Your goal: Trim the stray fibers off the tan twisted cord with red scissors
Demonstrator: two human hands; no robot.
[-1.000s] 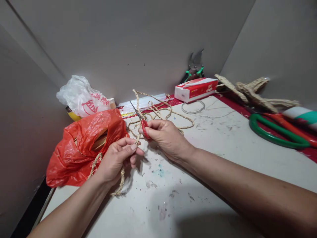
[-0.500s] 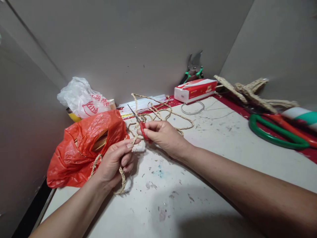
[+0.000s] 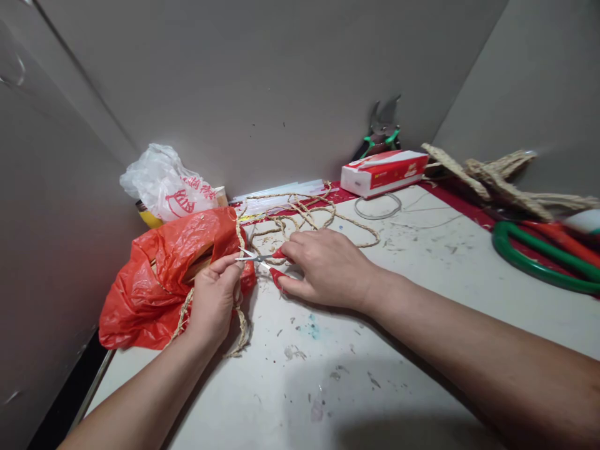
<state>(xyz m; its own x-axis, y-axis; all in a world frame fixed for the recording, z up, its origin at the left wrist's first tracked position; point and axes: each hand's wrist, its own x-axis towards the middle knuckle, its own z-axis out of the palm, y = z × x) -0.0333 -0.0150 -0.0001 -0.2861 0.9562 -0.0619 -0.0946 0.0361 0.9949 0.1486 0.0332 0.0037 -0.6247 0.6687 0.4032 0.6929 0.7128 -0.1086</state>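
Note:
My left hand is closed, pinching a braided straw cord between thumb and fingers. One stretch of the cord hangs below that hand to the table; another rises from the fingertips toward loose loops lying behind. In my right hand are small red-handled scissors, held by the handles with the blades parted. The blade tips point left and lie at the cord, just by my left fingertips. Whether the blades touch the cord, I cannot tell. Left of my left hand sits a crumpled red plastic bag with something tan inside.
A white plastic bag stands behind the red one. Along the back are clear sticks, a red-and-white tissue box, pruning shears and a grey wire loop. Thick straw braids and a green handle lie right.
My right hand has turned the scissors from pointing up to pointing left, and their blades have opened at the cord. My left hand still pinches the cord.

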